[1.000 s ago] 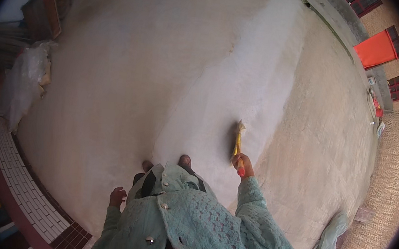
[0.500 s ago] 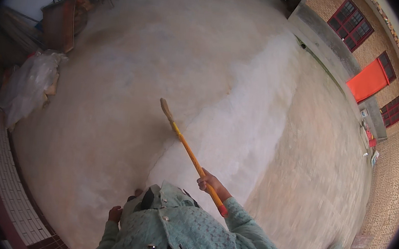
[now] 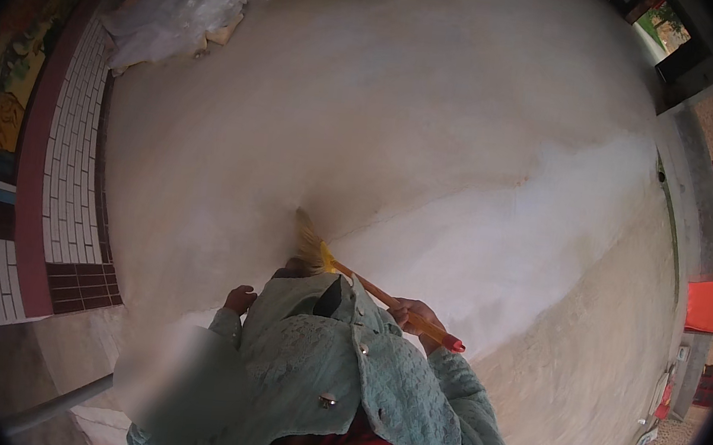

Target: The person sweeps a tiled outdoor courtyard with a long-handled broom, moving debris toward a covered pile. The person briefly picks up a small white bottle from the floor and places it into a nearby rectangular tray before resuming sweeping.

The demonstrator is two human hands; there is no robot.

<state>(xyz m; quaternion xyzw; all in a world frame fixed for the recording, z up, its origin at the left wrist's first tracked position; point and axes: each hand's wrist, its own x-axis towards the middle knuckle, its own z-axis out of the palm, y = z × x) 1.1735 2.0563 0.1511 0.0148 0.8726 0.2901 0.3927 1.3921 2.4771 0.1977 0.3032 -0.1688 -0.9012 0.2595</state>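
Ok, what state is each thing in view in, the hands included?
Broom: slanted, gripped.
Right hand: closed around the broom.
Left hand: seemingly empty.
Jacket: worn, unfastened at the top.
Plastic sheeting: crumpled in a heap.
Red cloth: spread out.
Floor: patchy, with a broad pale band.

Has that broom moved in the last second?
Yes, leftward: its bristles were over the pale strip of floor a second ago; now the broom, gripped in the right hand, has them left of that strip.
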